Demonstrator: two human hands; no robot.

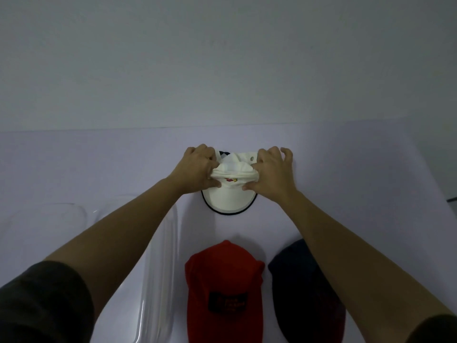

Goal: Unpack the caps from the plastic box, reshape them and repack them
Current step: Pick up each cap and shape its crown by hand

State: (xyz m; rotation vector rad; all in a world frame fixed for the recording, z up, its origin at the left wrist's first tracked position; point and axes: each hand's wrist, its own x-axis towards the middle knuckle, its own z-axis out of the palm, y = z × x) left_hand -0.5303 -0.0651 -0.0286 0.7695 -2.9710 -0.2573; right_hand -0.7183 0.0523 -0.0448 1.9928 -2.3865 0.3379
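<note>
A white cap (228,198) with a dark-edged brim lies on the table, brim toward me. Its crown is bunched up between my hands. My left hand (196,169) grips the crown's left side and my right hand (270,170) grips its right side, fingers curled into the fabric. Closer to me lies a red cap (220,276) with a dark patch on its front. A dark navy cap (301,288) lies to the right of the red one, partly under my right forearm. The clear plastic box (158,280) stands at the lower left, mostly hidden by my left arm.
A clear plastic lid (49,219) lies at the far left on the pale lilac table (99,164). A plain wall rises behind the table's far edge. The table's right edge runs diagonally at the far right.
</note>
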